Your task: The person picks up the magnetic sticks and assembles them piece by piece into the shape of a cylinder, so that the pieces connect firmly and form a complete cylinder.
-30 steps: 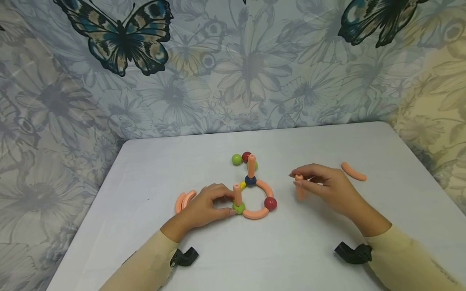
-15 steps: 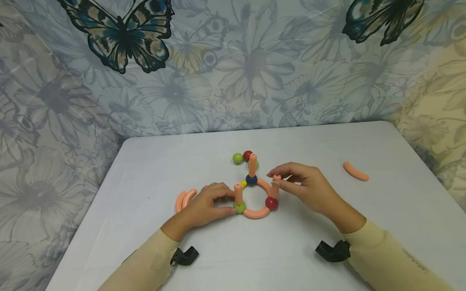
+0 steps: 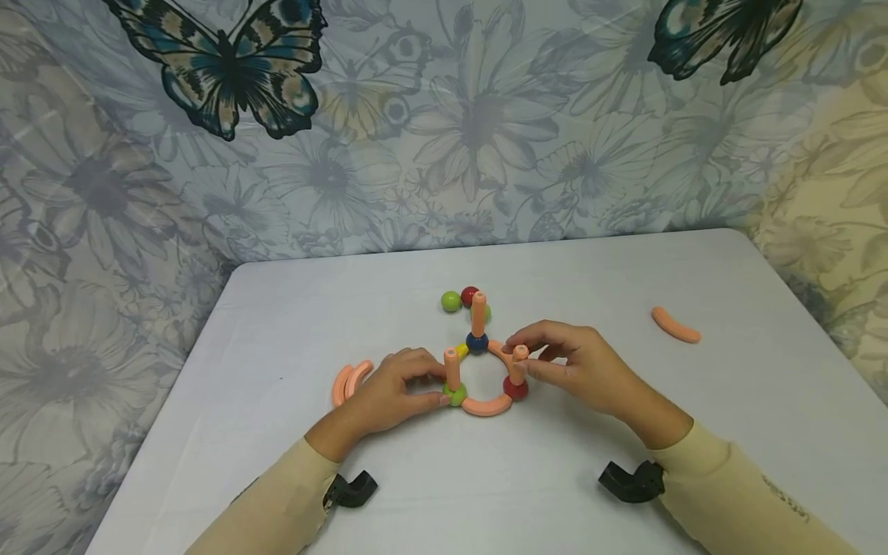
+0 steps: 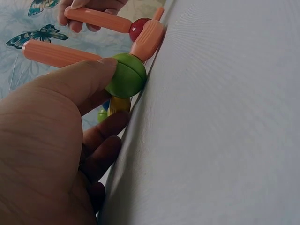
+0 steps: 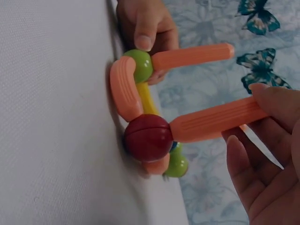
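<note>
A ring of orange curved sticks (image 3: 487, 406), one yellow stick (image 3: 462, 351) and green, blue and red balls lies on the white table. My left hand (image 3: 388, 393) holds the green ball (image 4: 126, 77), thumb on its near side; an upright orange rod (image 3: 452, 370) stands on that ball. Between thumb and fingers, my right hand (image 3: 579, 370) pinches another straight orange rod (image 5: 215, 119), whose lower end touches the top of the red ball (image 5: 148, 138). On the blue ball (image 3: 476, 342) at the back stands a third upright rod (image 3: 478, 316).
Behind the ring sit loose balls: a green one (image 3: 451, 301), a red one (image 3: 469, 296) and another green, partly hidden by the back rod. Two curved orange sticks (image 3: 340, 385) lie beside my left hand. Another curved stick (image 3: 676, 325) lies far right on the table (image 3: 277, 478).
My right hand has carried its rod leftward from the right of the ring and lowered it onto the red ball. My left hand has stayed at the green ball.
</note>
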A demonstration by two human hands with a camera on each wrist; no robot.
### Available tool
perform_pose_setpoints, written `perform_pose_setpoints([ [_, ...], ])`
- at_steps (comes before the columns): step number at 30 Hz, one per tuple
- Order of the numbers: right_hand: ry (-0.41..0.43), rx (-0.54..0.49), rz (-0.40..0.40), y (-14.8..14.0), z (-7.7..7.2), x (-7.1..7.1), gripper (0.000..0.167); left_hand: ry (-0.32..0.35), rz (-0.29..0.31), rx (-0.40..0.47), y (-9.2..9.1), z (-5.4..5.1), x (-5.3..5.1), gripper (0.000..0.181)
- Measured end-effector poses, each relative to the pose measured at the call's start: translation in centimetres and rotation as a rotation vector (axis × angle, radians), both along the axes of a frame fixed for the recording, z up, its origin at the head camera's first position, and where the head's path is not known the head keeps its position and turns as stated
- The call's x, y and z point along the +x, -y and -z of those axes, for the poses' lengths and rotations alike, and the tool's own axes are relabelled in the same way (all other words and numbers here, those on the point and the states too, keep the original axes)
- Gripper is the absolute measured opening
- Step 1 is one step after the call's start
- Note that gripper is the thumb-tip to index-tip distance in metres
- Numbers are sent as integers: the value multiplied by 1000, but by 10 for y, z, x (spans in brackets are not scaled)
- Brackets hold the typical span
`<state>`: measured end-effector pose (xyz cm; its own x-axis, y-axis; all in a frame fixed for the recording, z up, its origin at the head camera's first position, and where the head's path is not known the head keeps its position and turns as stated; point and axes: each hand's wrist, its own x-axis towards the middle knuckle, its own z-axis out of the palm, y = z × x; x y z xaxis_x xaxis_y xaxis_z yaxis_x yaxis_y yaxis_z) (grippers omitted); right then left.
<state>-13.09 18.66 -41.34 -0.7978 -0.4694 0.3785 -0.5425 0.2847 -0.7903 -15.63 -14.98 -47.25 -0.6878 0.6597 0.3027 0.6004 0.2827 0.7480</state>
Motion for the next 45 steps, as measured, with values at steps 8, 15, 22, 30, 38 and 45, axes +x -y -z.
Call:
perform_pose_setpoints([
  [8, 4, -5, -20, -2, 0, -1, 31, -11, -8, -7, -1, -2, 0, 23],
  [15, -6, 11, -16, -4, 0, -3, 31, 2, -11, -8, 0, -3, 1, 22],
  [22, -25, -19, -35, -3, 0, -5, 34, 5, -7, 2, 0, -1, 0, 22],
  [30, -12, 6, -13, 0, -3, -3, 27, -3, -5, 11, 1, 0, -1, 21],
  [38, -4, 11, 9, -2, -3, -2, 27, -2, -8, 2, 1, 0, -1, 22],
  [45, 22, -29, 28, -6, -2, -8, 25, 5, -9, -3, 0, 0, -1, 21],
])
